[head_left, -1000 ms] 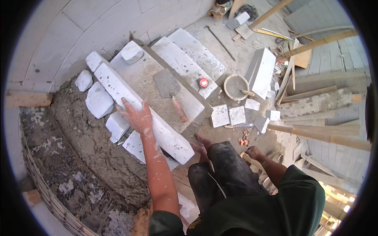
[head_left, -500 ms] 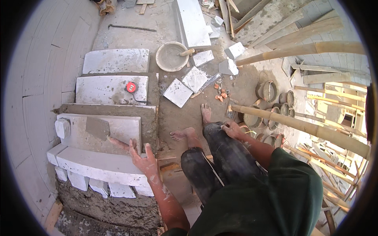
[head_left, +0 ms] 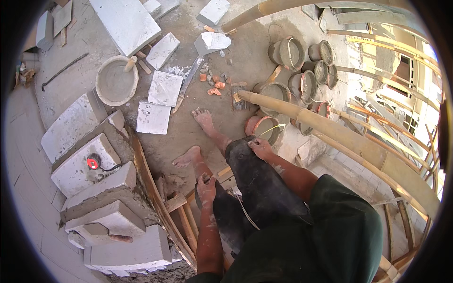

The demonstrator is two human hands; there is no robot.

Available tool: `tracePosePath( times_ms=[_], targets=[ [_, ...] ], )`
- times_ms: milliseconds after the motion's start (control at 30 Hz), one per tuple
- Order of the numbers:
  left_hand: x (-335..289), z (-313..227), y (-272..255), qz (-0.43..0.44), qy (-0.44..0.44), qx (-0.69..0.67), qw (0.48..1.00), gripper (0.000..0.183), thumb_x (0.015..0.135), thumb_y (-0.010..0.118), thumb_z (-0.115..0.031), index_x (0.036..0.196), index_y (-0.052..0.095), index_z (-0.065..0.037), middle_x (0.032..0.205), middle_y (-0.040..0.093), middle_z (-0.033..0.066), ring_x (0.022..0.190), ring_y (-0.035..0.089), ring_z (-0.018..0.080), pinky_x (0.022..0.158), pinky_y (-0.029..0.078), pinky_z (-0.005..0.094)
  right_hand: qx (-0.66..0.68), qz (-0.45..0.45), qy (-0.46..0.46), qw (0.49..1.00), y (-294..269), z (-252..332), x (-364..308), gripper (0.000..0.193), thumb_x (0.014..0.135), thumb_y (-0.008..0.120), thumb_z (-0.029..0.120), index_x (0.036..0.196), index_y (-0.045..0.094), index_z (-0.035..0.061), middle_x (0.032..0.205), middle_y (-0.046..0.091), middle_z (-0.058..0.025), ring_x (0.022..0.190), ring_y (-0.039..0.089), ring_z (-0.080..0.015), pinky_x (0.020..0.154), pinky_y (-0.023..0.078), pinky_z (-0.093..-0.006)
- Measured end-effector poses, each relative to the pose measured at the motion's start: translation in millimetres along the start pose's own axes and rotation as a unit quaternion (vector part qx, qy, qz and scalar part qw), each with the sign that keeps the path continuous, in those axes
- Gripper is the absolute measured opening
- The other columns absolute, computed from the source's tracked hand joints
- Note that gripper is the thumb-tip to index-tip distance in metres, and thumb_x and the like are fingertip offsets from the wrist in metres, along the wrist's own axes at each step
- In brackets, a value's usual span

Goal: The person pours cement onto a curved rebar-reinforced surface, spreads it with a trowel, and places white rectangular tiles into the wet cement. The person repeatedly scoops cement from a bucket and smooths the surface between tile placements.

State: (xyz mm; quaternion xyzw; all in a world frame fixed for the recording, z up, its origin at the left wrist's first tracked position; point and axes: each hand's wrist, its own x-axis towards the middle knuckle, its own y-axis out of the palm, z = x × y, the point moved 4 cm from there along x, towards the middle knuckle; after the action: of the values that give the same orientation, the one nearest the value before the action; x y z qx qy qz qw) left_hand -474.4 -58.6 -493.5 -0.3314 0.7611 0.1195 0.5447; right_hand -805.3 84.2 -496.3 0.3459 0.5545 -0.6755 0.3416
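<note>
My left hand (head_left: 206, 189) is at my left knee, its fingers closed on the dark trouser leg (head_left: 231, 210). At my right knee, my right hand (head_left: 261, 149) is bent with its fingers gathered on the cloth of the other trouser leg. Left of my legs, pale blocks (head_left: 130, 250) are laid like steps with grey mortar between them. A trowel (head_left: 94, 230) with a brownish handle lies on one of these blocks. Further up the steps rests a red and black tape measure (head_left: 93, 162), a black strap trailing from it.
A round basin of mortar (head_left: 116, 81) with a handle in it stands ahead, beside loose cut blocks (head_left: 165, 89). Several buckets (head_left: 288, 52) with grey mortar are at the right. A thick bamboo pole (head_left: 330, 127) crosses there. Broken orange brick pieces (head_left: 217, 87) lie ahead of my feet.
My left hand has left the trowel's side and come to my left knee. The trowel stays on the block. My view has turned to the right; my right hand stays at the right knee.
</note>
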Motion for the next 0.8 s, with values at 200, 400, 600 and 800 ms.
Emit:
tracePosePath(
  times_ms=[200, 400, 600, 800],
  targets=[
    [53, -38, 37, 0.015, -0.052, -0.116, 0.992, 0.054, 0.096, 0.078, -0.027, 0.139, 0.062, 0.002, 0.12, 0.074, 0.0168, 0.108, 0.072, 0.022, 0.096, 0.055, 0.0347, 0.311, -0.129, 0.338, 0.879, -34, -176, 137, 0.048, 0.097, 0.071, 0.051, 0.127, 0.066, 0.0135, 0.11, 0.064, -0.0071, 0.093, 0.06, -0.0205, 0.086, 0.05, -0.0467],
    [69, -30, 62, 0.064, -0.05, -0.106, 0.991, 0.051, 0.097, 0.079, -0.022, 0.138, 0.062, 0.003, 0.115, 0.075, 0.0129, 0.102, 0.071, 0.017, 0.091, 0.056, 0.0298, 0.629, -0.187, 0.263, 0.707, -50, -202, 190, 0.06, 0.099, 0.063, 0.063, 0.134, 0.056, 0.0159, 0.102, 0.055, -0.0046, 0.08, 0.05, -0.0196, 0.084, 0.049, -0.0439],
    [58, -24, 30, 0.097, -0.037, 0.064, 0.993, 0.061, 0.095, 0.08, -0.035, 0.141, 0.062, 0.001, 0.116, 0.077, 0.0149, 0.102, 0.076, 0.0237, 0.091, 0.059, 0.035, 0.693, -0.228, 0.259, 0.633, -12, -249, 98, 0.039, 0.105, 0.057, 0.055, 0.12, 0.063, 0.0191, 0.095, 0.053, 0.0046, 0.079, 0.051, -0.0156, 0.078, 0.048, -0.0352],
    [41, -82, -64, 0.039, 0.017, 0.108, 0.993, 0.065, 0.093, 0.079, -0.038, 0.14, 0.062, 0.004, 0.118, 0.076, 0.0218, 0.106, 0.076, 0.0303, 0.094, 0.059, 0.0396, 0.684, -0.213, 0.244, 0.653, -17, -191, 19, 0.049, 0.106, 0.054, 0.063, 0.08, 0.05, 0.0216, 0.064, 0.045, 0.0034, 0.056, 0.046, -0.0186, 0.063, 0.049, -0.0362]
  ],
)
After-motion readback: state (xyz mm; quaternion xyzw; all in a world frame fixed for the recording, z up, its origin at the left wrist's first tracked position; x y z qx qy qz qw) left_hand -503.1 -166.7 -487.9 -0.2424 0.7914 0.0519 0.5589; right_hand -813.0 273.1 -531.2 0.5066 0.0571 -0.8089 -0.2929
